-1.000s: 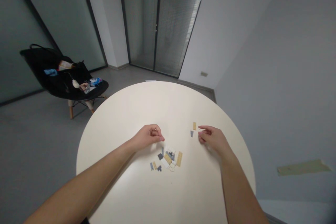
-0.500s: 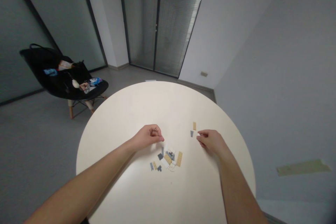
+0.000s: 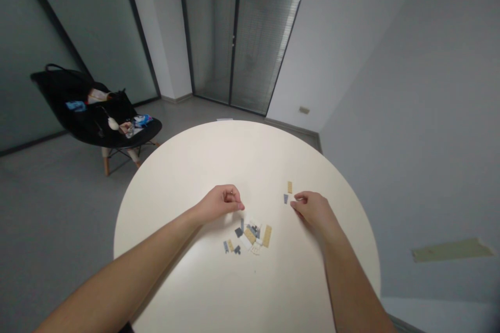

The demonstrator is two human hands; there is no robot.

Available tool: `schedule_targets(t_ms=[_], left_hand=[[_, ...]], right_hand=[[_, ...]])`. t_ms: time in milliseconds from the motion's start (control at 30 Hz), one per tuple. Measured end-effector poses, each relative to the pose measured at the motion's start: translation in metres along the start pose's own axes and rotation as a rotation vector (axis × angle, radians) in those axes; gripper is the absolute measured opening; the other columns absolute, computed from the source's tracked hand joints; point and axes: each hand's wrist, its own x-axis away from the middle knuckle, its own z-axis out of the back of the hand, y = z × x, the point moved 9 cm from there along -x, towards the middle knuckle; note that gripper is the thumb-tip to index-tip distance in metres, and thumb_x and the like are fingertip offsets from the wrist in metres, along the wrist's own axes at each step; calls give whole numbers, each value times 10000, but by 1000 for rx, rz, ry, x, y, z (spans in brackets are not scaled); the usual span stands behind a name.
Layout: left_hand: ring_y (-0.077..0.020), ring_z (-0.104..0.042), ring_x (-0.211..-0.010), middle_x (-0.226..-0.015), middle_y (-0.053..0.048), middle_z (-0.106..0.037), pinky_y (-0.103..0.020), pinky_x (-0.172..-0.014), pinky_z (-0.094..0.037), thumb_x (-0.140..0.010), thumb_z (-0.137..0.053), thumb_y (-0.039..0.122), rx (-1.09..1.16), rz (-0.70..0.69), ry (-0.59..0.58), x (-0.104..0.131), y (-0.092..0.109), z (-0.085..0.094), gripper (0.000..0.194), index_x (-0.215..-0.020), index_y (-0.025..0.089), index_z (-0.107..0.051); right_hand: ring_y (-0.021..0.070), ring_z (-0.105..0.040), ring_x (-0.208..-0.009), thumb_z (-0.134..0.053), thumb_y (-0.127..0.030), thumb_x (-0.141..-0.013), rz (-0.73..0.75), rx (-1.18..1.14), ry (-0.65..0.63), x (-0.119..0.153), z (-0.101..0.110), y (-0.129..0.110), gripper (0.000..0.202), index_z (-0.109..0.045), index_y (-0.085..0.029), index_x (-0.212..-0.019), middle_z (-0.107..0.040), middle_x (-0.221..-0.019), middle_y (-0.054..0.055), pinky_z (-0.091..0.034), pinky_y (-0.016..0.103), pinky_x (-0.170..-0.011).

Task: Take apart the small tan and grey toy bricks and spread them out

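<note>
Our right hand [image 3: 312, 208] had moved a little inward from the right edge of the table [image 3: 242, 156] since the earlier frame, its fingertips now just beside the grey piece [image 3: 285, 199]; our left hand [image 3: 219, 202] and the pile [image 3: 250, 235] had stayed put. We judged the step in hand to be fine handling of small pieces at the right; the next move seemed to call for a light fingertip grip that left the grey piece and the tan piece [image 3: 289, 187] undisturbed. We held the right wrist bent inward, palm down, thumb and forefinger narrowly apart; we could not tell whether anything sat between them. Our left thumb met a curled forefinger above the table, beyond the pile; what it pinched, if anything, we could not tell. The pile lay about midway between the left and right edges; the two separate pieces lay nearer the right edge.
</note>
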Motion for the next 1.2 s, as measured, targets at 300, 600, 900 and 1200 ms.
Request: schedule_targets(t_ms=[300,600,900,1200], left_hand=[[-97,-564,-575,-643,-4,-651,-214,-553,-343,-707,-742,288,-13,6,3,0,1,0,236,-743,144,-558],[-92,-555,-564,-631,1,-646,-219,-558,-348,-709,-744,284,-10,-6,4,-1,0,1,233,-743,144,-561],[-99,-558,-575,-639,-5,-647,-227,-565,-359,-708,-741,285,-11,-2,3,0,3,0,225,-741,149,-565],[-94,-554,-569,-639,2,-642,-220,-564,-359,-693,-742,259,-13,4,11,-1,3,0,212,-731,150,-564]], right_hand=[[211,-669,-758,-599,-366,-749,-1,1,-42,0,-3,-4,315,-756,-168,-936,-743,-802,81,-455,278,-701],[179,-641,-660,-593,-302,-709,33,-79,33,-3,-5,-1,196,-727,-192,-801,-717,-702,43,-430,265,-626],[170,-622,-626,-571,-296,-724,43,-88,46,-2,-5,-9,147,-680,-200,-743,-697,-668,32,-410,266,-609],[169,-618,-624,-561,-300,-732,71,-103,65,-2,-6,-10,148,-672,-202,-737,-693,-663,30,-407,265,-605]])
